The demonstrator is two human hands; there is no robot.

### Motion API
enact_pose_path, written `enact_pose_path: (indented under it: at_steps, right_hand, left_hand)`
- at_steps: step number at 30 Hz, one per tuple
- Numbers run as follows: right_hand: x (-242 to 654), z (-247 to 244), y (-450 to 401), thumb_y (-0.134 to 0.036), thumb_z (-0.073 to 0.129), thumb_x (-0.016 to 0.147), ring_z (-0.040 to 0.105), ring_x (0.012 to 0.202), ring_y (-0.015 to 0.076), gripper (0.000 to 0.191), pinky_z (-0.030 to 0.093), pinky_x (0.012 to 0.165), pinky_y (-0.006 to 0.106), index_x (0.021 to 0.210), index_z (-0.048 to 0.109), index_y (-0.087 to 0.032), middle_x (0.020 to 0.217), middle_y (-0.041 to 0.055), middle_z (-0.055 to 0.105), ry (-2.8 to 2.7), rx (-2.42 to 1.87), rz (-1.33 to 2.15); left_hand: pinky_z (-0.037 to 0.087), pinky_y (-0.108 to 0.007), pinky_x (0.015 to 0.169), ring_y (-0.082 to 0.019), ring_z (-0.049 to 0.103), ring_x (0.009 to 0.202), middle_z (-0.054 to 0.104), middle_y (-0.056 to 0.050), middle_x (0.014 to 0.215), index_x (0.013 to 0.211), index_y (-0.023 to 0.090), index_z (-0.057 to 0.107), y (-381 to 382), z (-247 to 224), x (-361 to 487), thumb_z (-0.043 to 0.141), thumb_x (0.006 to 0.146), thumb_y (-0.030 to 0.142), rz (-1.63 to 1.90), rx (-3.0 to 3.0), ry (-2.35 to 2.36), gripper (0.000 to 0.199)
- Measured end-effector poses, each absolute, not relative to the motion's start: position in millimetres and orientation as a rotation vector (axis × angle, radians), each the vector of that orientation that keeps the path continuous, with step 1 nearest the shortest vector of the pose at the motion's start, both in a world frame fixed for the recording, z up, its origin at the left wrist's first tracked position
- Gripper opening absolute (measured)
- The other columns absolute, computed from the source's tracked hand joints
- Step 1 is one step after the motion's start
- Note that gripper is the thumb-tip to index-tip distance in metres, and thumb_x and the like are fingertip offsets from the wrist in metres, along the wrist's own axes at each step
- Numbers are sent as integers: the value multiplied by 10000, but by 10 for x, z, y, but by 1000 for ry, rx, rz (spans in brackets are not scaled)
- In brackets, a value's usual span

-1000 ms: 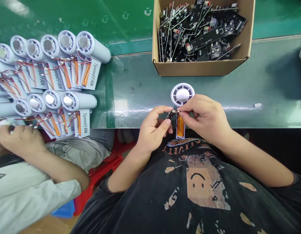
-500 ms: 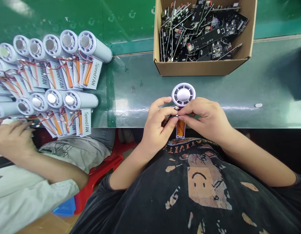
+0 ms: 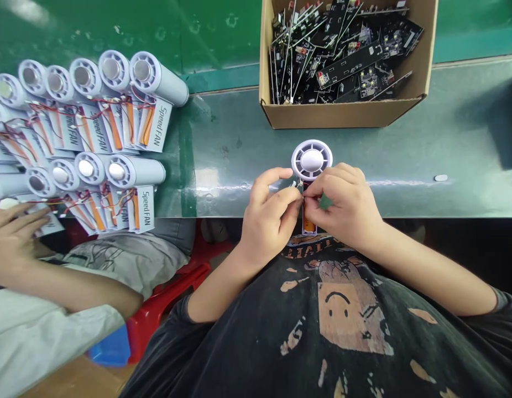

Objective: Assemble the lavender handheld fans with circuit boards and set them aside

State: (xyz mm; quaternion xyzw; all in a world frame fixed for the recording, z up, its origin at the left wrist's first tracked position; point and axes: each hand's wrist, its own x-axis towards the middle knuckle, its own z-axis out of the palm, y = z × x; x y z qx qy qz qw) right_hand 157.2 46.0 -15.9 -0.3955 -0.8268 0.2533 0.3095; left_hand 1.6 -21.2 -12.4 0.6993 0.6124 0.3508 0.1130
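A pale lilac handheld fan (image 3: 312, 160) lies in front of me at the table's front edge, its round grille facing up. Below the grille its handle lies open, showing an orange battery (image 3: 309, 224). My left hand (image 3: 266, 218) is closed in a pinch just left of the handle, on a small circuit board mostly hidden by the fingers; a white connector (image 3: 296, 183) peeks out above them. My right hand (image 3: 345, 204) pinches a tiny wire plug over the handle, its fingertips meeting those of the left. The plug itself is covered by the fingers.
A cardboard box (image 3: 326, 117) of black circuit boards stands behind the fan. Several more fans (image 3: 156, 80) with open handles lie in rows at left, near a co-worker's hand (image 3: 15, 232). A small white oval piece (image 3: 440, 178) lies at right.
My fingertips have drawn closer together over the handle, and the small white plug seen between them is now hidden. The co-worker's hand at left has shifted slightly.
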Motion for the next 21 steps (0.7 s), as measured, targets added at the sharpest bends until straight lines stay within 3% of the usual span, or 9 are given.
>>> enact_pose_path:
  at_steps: [2, 4, 7, 12, 21]
  right_hand:
    - [1574, -165, 467, -135, 543, 780, 515, 717, 175, 147, 367, 717, 345, 666, 592, -214, 675, 3, 628, -2196, -1057, 577]
    - [1583, -175, 485, -139, 556, 785, 514, 743, 184, 145, 384, 739, 361, 673, 595, -222, 698, 6, 628, -2200, -1057, 522]
    - [1590, -195, 509, -135, 559, 786, 506, 755, 193, 170, 402, 756, 378, 644, 571, -229, 692, 7, 608, -2218, -1066, 437]
    - [1563, -213, 510, -128, 543, 791, 502, 763, 201, 197, 401, 758, 383, 620, 534, -226, 686, 13, 586, -2243, -1088, 363]
    - [1527, -201, 536, -120, 516, 798, 448, 725, 191, 218, 369, 714, 363, 599, 521, -210, 657, 26, 543, -2266, -1091, 457]
  left_hand:
    - [585, -339, 783, -193, 633, 1040, 565, -63, 1256, 946, 229, 590, -224, -140, 23, 564, 929, 175, 1075, 1927, 1736, 62]
    - [589, -292, 667, -134, 668, 829, 577, -58, 1247, 1110, 262, 556, -234, -172, 32, 553, 944, 211, 1138, 1674, 1637, 174]
    - [524, -221, 484, -61, 605, 575, 608, -47, 1182, 1249, 298, 487, -239, -231, 41, 530, 966, 284, 1173, 1340, 1501, 287]
    - [438, -159, 390, -41, 583, 545, 626, -32, 1088, 1140, 272, 571, -229, -279, 28, 551, 963, 350, 1174, 1148, 1429, 194]
    - [540, -189, 497, -38, 600, 592, 566, -61, 1257, 1145, 261, 586, -225, -198, 45, 563, 953, 266, 1162, 1258, 1487, 193]
